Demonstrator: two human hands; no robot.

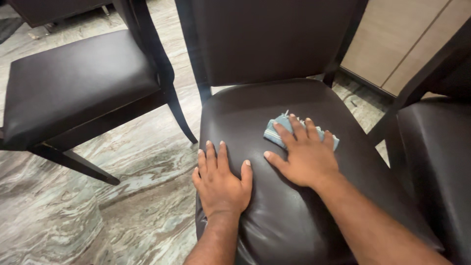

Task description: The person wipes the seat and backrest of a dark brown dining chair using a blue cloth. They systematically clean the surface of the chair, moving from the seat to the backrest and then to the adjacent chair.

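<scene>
While grey marbled floor tiles (pixel 122 196) surround the dark brown leather chair seat (pixel 274 206), my left hand (pixel 222 179) rests flat, fingers spread, empty; my right hand (pixel 305 154) presses flat on a folded light-blue cloth (pixel 276 128)

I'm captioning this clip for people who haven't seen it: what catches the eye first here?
Two bare hands pressed flat on a dark brown leather chair seat at centre. The right hand covers a folded light blue cloth mid-seat; the left hand rests near the seat's left edge. A matching chair stands at upper left on the marbled grey floor.
</scene>
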